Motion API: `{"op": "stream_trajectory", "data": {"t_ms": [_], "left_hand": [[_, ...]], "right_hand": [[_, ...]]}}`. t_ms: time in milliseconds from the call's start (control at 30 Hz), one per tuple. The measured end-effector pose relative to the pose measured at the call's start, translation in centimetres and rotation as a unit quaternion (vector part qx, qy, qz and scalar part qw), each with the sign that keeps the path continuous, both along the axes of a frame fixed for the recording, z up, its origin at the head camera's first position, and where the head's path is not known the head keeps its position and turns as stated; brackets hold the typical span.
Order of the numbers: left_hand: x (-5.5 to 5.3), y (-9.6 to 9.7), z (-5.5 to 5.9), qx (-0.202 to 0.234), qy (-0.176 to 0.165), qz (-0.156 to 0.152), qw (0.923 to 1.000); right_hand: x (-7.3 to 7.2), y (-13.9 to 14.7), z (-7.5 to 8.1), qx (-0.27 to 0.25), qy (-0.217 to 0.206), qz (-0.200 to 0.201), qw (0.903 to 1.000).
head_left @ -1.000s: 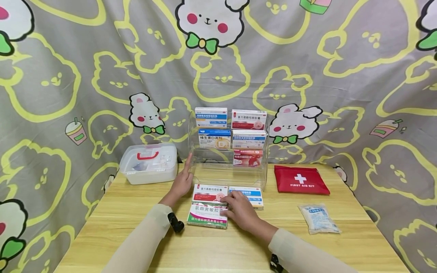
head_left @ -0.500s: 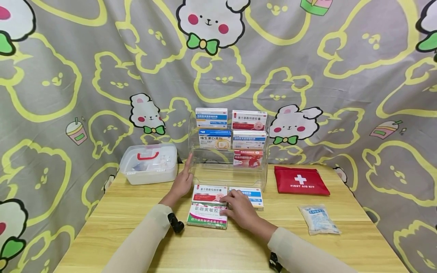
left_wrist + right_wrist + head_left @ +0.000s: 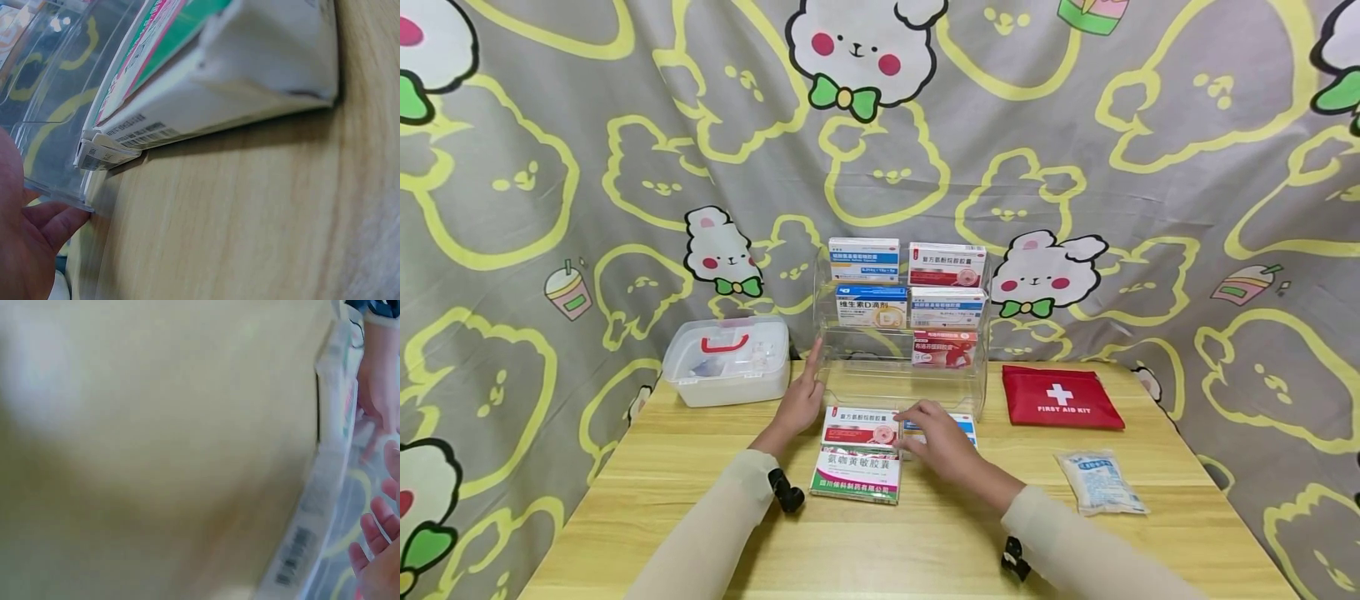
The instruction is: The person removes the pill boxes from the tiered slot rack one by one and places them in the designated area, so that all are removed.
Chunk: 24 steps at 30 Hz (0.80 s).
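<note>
Left hand [image 3: 800, 402] is on the left side of the clear rack [image 3: 867, 360], index finger straight, looks like a steadying touch. Right hand [image 3: 940, 440] has thumb and index moderately spread at the right end of the red-and-white paracetamol-amantadine box [image 3: 853, 427], which sits mid-bench [image 3: 850, 550] before the rack; fingers hold nothing visible, actual contact hard to tell since the right wrist view is blurred. To handle it well: light left touch, right fingers low on the box's edges, no pressing on the face, and mind the green-and-white capsule box [image 3: 855, 477] against its front edge; right palm clear of the glucosamine box [image 3: 964, 427]. Counts: 8 boxes visible, 3 before the rack, 5 on it. By kind: 3 glucosamine, 2 paracetamol-amantadine, 1 green-and-white, 1 vitamin D drops box [image 3: 871, 307], 1 red ibuprofen box [image 3: 943, 350]. Plus 1 lidded plastic case [image 3: 727, 361] by the bench's back-left corner, 1 first aid pouch [image 3: 1063, 396] near back-right, 1 white-and-blue packet [image 3: 1101, 482] toward the right edge.
</note>
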<state>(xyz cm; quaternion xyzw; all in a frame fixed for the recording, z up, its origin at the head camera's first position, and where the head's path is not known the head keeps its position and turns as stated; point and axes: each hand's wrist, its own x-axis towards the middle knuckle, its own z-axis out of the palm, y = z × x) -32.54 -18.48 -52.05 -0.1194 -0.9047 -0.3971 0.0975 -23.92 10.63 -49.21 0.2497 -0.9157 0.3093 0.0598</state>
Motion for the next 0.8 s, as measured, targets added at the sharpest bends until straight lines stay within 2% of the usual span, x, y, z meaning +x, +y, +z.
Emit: {"op": "stream_trajectory", "data": {"t_ms": [533, 800], "left_hand": [[0.0, -0.1, 0.0, -0.003, 0.002, -0.004, 1.0], [0.0, -0.1, 0.1, -0.003, -0.001, -0.008, 1.0]], "right_hand": [[-4.7, 3.4, 5.4, 0.0, 0.059, -0.044, 0.9973], [-7.1, 4.3, 7.4, -0.015, 0.081, -0.073, 0.9939]]}}
